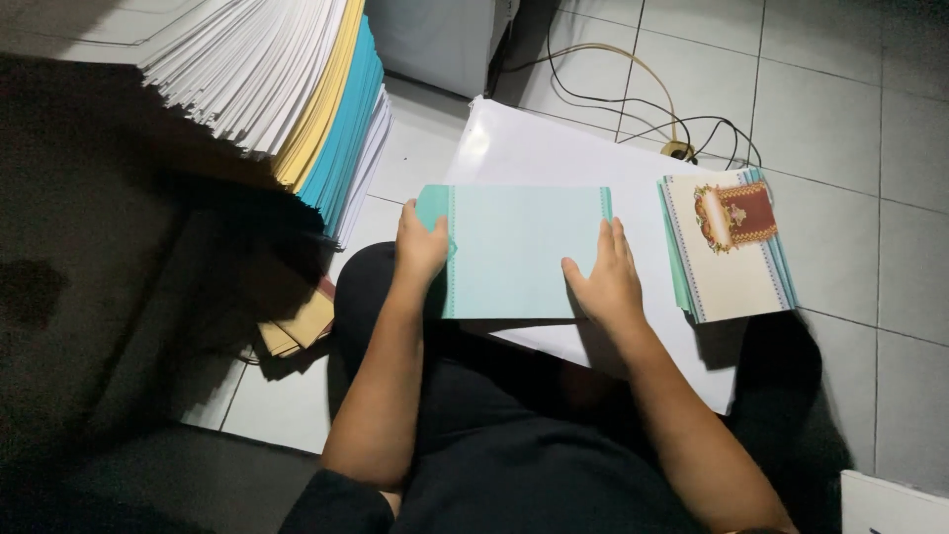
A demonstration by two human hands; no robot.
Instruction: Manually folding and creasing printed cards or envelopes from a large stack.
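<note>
Hands of a seated person press on a pale teal rectangular card (pixel 514 252) with a darker dotted border down each short edge, seen from above. The card lies flat on a large white sheet (pixel 539 148) spread over a grey tiled floor (pixel 840 109), just in front of the person's dark-clothed lap. The left hand (pixel 420 247) pinches the card's left edge, thumb on top and fingers out of sight beneath, where a narrow flap looks folded over. The right hand (pixel 605 277) lies open and flat on the card's right part, fingers together, gripping nothing. Just right of the card, apart from it, sits a small fanned pile of cream cards with a red and gold emblem (pixel 730 247). At upper left leans a tall stack of white, yellow and blue paper (pixel 287 79); cables (pixel 643 99) trail across the tiles behind. Folding cleanly here likely means keeping the flat hand pressing firmly while the pinching hand lines up the edges before creasing.
</note>
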